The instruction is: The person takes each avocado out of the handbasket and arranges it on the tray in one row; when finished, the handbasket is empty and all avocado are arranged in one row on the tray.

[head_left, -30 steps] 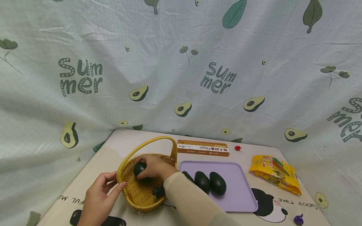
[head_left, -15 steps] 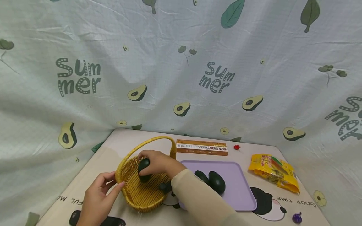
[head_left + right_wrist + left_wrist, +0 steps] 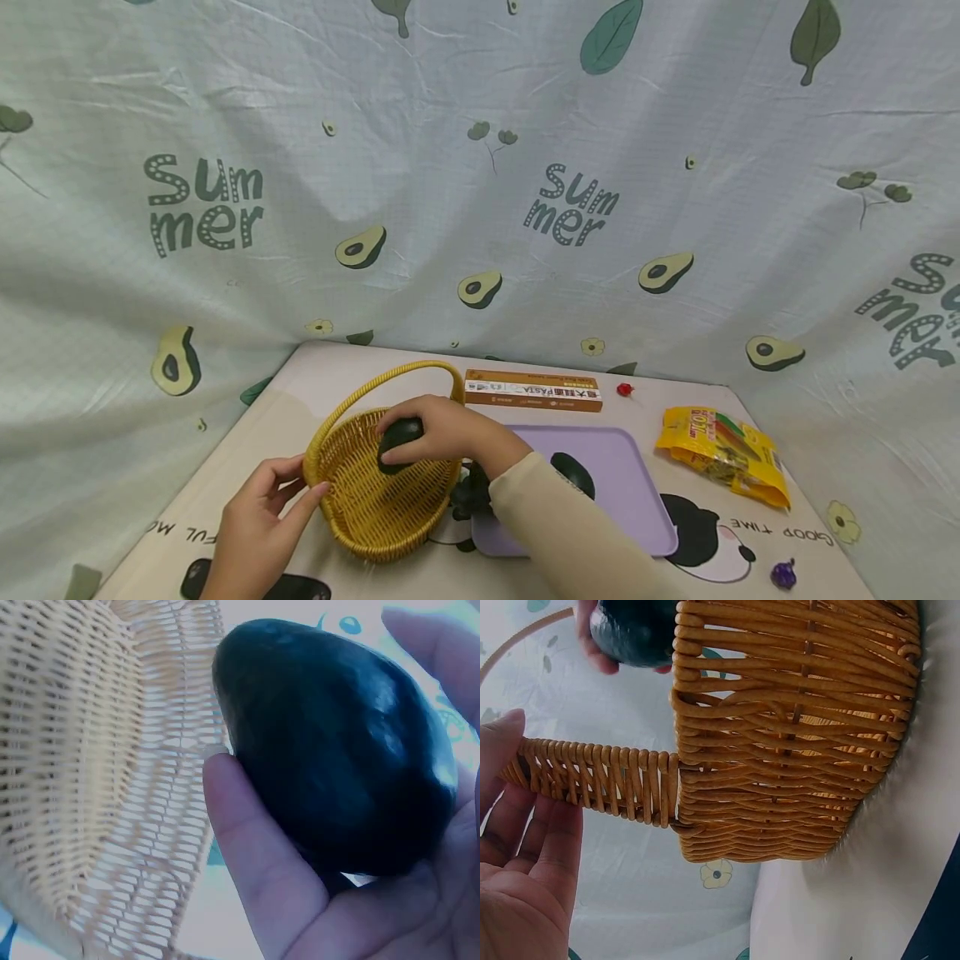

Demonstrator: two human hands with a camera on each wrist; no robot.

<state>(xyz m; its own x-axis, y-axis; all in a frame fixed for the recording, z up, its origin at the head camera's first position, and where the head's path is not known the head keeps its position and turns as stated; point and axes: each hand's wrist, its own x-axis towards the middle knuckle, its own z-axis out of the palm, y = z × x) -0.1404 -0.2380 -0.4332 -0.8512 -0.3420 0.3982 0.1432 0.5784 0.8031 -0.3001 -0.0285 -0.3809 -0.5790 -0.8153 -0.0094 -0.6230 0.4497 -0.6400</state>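
Observation:
A yellow wicker basket (image 3: pixel 382 517) with a tall arched handle stands at the left of the table. My left hand (image 3: pixel 258 521) pinches the foot of that handle, thumb on one side and fingers on the other, as the left wrist view shows. Over the basket's opening, my right hand (image 3: pixel 450 433) holds a dark green avocado (image 3: pixel 337 750) between thumb and fingers. The avocado sits above the rim in the left wrist view. To the right, another avocado (image 3: pixel 572 475) lies on a lilac tray (image 3: pixel 637 517), partly covered by my right sleeve.
A brown pasta box (image 3: pixel 532 390) lies behind the tray, with a small red item (image 3: pixel 625 389) beside it. Farther right are a yellow snack bag (image 3: pixel 723 454) and a small purple item (image 3: pixel 783 574). A printed cloth hangs behind the table.
My right hand has lifted the avocado and shifted it rightward, from inside the basket to over its opening. The sleeve now covers more avocados on the tray. My left hand keeps its hold.

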